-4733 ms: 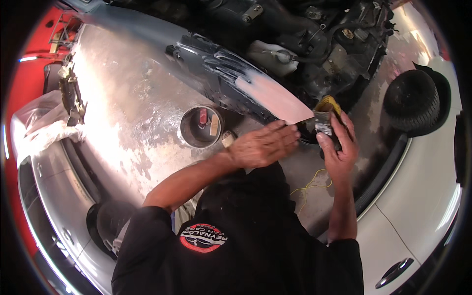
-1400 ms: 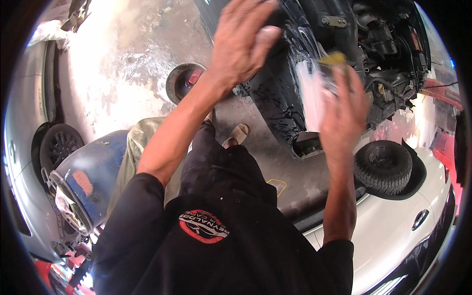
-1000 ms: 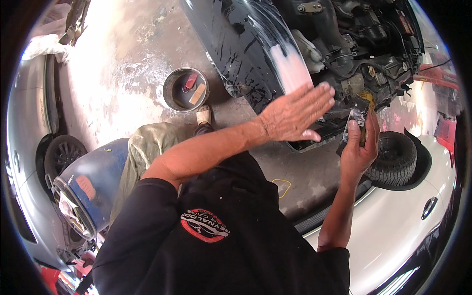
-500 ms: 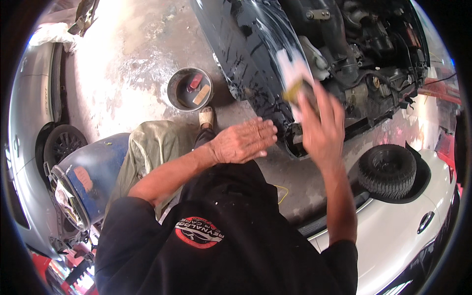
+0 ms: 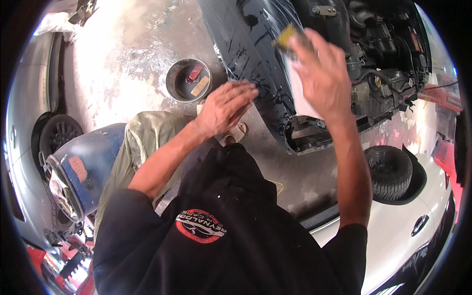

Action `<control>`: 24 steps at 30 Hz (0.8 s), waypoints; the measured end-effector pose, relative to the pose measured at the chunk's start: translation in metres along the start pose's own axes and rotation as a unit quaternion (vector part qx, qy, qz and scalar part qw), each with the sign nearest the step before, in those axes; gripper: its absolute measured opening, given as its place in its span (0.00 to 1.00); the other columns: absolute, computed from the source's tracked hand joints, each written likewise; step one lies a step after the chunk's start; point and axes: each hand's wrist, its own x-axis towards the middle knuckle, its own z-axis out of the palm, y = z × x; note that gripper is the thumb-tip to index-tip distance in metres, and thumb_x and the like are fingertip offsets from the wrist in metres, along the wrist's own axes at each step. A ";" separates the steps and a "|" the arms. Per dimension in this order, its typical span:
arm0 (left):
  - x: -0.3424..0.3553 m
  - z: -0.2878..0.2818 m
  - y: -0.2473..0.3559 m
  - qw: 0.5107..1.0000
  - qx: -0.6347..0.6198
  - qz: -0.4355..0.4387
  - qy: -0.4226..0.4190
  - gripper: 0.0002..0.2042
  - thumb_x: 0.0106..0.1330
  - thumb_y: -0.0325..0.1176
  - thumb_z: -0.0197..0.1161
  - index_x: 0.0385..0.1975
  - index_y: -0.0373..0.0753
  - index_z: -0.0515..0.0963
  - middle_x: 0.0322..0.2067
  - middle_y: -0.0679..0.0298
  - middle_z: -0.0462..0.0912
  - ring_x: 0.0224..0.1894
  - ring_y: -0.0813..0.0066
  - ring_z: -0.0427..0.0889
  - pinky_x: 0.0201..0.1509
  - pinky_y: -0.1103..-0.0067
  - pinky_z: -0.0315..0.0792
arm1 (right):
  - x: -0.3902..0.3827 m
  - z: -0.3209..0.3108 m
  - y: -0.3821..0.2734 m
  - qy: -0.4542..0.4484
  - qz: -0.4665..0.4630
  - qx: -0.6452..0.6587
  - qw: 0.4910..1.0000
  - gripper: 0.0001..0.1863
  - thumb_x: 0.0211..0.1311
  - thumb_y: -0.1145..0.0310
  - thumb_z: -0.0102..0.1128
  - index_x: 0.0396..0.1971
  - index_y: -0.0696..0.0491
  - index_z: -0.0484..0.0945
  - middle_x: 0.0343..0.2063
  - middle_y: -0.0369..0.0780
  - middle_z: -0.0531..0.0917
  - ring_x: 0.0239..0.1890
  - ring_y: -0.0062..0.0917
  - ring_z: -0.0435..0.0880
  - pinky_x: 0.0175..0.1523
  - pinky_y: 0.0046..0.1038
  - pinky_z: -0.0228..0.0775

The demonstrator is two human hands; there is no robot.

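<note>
My right hand point(image 5: 322, 73) grips a small sanding block point(image 5: 295, 42) with a yellow edge, blurred by motion, over the top edge of a dark car fender point(image 5: 260, 69). Below it runs a pale, whitish strip point(image 5: 302, 93) on the fender, partly hidden by my hand. Wet streaks mark the dark paint. My left hand point(image 5: 227, 107) hangs with its fingers stretched out near the fender's lower side, and nothing shows in it. A round bucket point(image 5: 169, 81) stands on the floor beyond the left hand, with a red block point(image 5: 194, 73) and a tan block point(image 5: 200, 86) inside.
The engine bay point(image 5: 378, 44) lies exposed right of the fender. A blue drum point(image 5: 98, 152) with a draped greenish cloth point(image 5: 147, 132) stands at my left. Behind it is a silver car point(image 5: 29, 118). At the right, a loose tire point(image 5: 388, 172) rests against a white car point(image 5: 393, 231).
My right hand has moved the block up along the fender, away from me. My left hand has shifted up and slightly left. A sandaled foot shows in a different place below it.
</note>
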 end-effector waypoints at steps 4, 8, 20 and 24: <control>0.037 0.018 -0.003 0.992 0.033 0.032 0.116 0.22 0.66 0.22 0.72 0.61 0.36 0.80 0.60 0.53 0.84 0.63 0.50 0.82 0.66 0.61 0.79 | -0.001 -0.007 0.016 0.040 0.028 0.043 0.998 0.28 0.65 0.71 0.72 0.66 0.47 0.83 0.66 0.46 0.81 0.61 0.43 0.80 0.65 0.38 0.75; 0.041 0.014 -0.002 0.986 0.022 -0.024 0.162 0.20 0.67 0.22 0.71 0.60 0.38 0.81 0.59 0.54 0.85 0.63 0.50 0.82 0.67 0.61 0.78 | -0.064 -0.015 -0.011 0.032 0.062 -0.018 0.997 0.28 0.65 0.70 0.74 0.66 0.47 0.84 0.68 0.46 0.79 0.65 0.45 0.78 0.68 0.43 0.72; 0.009 0.022 -0.010 0.978 -0.009 -0.121 0.169 0.19 0.68 0.21 0.69 0.59 0.38 0.82 0.56 0.54 0.87 0.60 0.52 0.84 0.66 0.63 0.77 | -0.076 0.018 -0.051 -0.029 0.026 -0.168 0.985 0.23 0.67 0.67 0.72 0.63 0.46 0.86 0.69 0.46 0.78 0.61 0.40 0.77 0.64 0.40 0.70; 0.006 0.015 -0.012 0.969 0.009 -0.150 0.197 0.18 0.67 0.21 0.70 0.57 0.37 0.82 0.55 0.54 0.87 0.59 0.52 0.84 0.65 0.62 0.77 | -0.060 0.016 -0.056 0.038 -0.025 -0.174 0.984 0.23 0.67 0.67 0.73 0.62 0.47 0.87 0.68 0.48 0.78 0.60 0.40 0.77 0.65 0.41 0.70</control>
